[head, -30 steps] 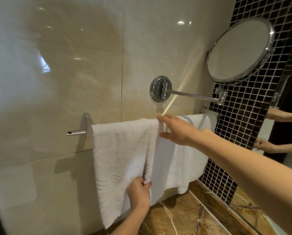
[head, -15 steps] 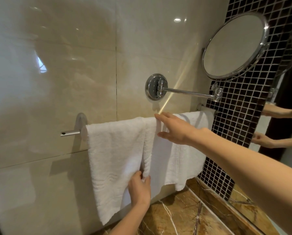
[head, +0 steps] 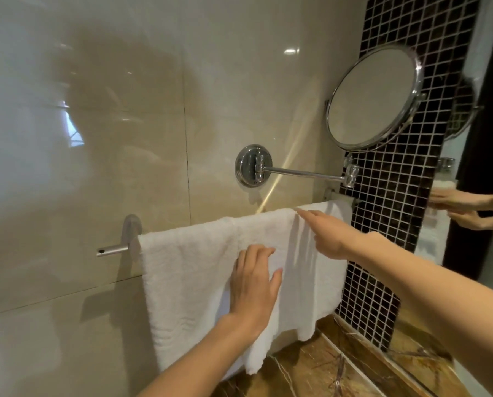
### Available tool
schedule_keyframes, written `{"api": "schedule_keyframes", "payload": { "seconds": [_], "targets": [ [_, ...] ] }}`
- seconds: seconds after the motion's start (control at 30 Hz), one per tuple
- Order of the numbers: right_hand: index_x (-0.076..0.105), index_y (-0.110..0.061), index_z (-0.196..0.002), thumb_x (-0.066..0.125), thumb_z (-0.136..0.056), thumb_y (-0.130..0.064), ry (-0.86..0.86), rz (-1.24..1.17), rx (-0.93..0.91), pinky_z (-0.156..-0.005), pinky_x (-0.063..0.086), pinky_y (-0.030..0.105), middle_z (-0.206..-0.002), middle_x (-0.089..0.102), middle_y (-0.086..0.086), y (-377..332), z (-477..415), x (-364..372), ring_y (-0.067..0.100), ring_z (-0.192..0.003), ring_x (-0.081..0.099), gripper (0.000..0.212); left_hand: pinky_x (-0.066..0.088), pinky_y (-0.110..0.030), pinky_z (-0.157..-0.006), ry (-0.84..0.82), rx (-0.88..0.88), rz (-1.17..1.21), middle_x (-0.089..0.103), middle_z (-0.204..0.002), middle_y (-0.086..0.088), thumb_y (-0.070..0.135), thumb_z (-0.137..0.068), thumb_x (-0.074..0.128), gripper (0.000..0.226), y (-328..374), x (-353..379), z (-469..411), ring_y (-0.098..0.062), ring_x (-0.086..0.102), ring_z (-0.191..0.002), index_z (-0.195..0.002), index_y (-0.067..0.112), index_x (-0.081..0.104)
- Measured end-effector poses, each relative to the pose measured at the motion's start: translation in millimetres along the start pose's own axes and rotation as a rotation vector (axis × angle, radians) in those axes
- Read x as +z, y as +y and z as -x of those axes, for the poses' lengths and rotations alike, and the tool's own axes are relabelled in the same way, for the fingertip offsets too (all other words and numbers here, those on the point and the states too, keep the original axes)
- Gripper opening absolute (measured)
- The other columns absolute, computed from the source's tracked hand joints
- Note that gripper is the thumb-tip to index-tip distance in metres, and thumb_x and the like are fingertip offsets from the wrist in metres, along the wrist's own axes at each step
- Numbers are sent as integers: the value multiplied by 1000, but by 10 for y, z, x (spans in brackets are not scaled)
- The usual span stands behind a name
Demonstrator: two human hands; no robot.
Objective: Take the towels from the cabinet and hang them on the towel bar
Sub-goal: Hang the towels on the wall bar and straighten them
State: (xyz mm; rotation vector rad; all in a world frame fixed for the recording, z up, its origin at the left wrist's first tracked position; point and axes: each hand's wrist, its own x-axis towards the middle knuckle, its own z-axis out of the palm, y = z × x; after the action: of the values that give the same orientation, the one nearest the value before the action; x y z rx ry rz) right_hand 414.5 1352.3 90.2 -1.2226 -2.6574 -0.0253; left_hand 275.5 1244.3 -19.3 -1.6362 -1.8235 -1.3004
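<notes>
My left hand point(head: 253, 285) and right hand point(head: 332, 234) rest on the towels point(head: 188, 270), fingers straight. I judge them soft, light and limp, so I would grip at the towel bar point(head: 110, 249) fold.

Two white towels point(head: 188, 267) hang on the towel bar point(head: 111, 249). The left grip point(head: 253, 285) lies flat on them. The right grip point(head: 334, 239) touches the top edge with straight fingers.

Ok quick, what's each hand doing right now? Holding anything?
Left hand: open, fingers straight, pressed flat on the hanging white towel.
Right hand: open, fingers straight, fingertips touching the towel's top edge; holding nothing.
</notes>
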Motion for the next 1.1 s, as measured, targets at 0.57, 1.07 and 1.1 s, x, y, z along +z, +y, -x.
{"api": "schedule_keyframes", "payload": {
  "seconds": [0.57,1.07,1.1],
  "targets": [
    [2,-25,-153,33,-85,12,-40,-47,77,-120,5,40,-161,-8,6,426,-423,89,27,-148,-7,84,32,-37,-70,-391,158,-587,61,-112,-10,41,-101,31,35,147,162,-1269,-33,59,-100,-116,18,52],
    [6,-22,-153,42,-83,2,128,-78,-140,-119,10,35,-161,1,5,-101,-260,3,20,-148,3,82,37,-41,-87,-333,48,-640,59,-117,-15,39,-98,29,44,159,-250,-1223,-33,53,-107,-114,11,59],
    [5,-21,-153,42,-83,2,124,-71,-176,-120,10,34,-161,1,6,-198,-266,-3,20,-148,3,83,38,-40,-86,-348,22,-636,59,-117,-15,41,-98,29,46,119,-344,-1228,-34,54,-107,-114,10,59]
  ]
}}
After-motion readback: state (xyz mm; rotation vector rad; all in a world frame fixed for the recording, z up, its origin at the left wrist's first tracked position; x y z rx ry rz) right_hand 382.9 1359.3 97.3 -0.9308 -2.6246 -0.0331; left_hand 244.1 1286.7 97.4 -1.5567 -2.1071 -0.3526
